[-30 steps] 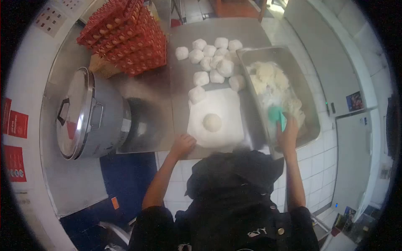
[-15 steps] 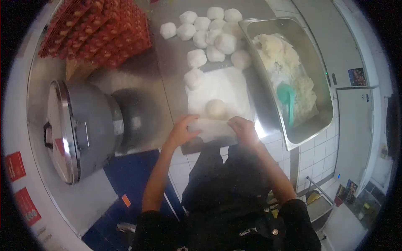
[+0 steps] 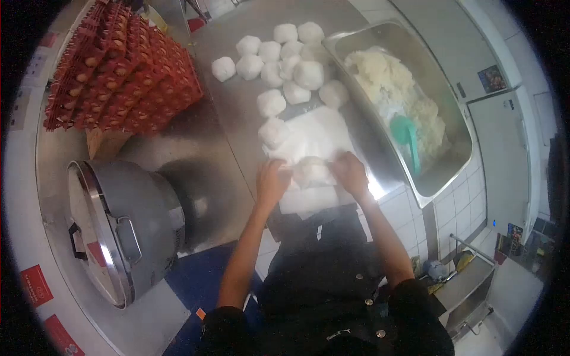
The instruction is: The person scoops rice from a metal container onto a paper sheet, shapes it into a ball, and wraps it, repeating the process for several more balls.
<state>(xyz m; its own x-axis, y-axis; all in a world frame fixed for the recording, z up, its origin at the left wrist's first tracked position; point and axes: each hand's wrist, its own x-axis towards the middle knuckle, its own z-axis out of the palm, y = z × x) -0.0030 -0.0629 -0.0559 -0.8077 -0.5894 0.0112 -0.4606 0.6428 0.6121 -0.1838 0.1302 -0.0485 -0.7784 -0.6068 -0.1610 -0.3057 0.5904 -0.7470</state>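
A stack of thin white wrapping sheets [image 3: 314, 133] lies on the metal counter. On it sits a round rice ball [image 3: 312, 172], partly covered by the top sheet. My left hand [image 3: 274, 183] grips that sheet's edge at the ball's left side, fingers pinched. At the right side, my right hand [image 3: 350, 173] pinches the sheet too. Beyond my hands stands a cluster of wrapped white balls [image 3: 309, 75], several of them; one wrapped ball [image 3: 274, 133] touches the stack's left corner.
A deep steel tray [image 3: 389, 32] on the right holds loose rice [image 3: 380, 74] and a green scoop [image 3: 405, 132]. Stacked red egg trays [image 3: 124, 71] stand at the back left. Nearer, a large lidded pot [image 3: 142, 219] lines the left side. A white cabinet [image 3: 504, 154] stands beyond the tray.
Both hands have moved forward, carrying the sheet's near edge up over the rice ball, which was uncovered before. The camera view has shifted slightly.
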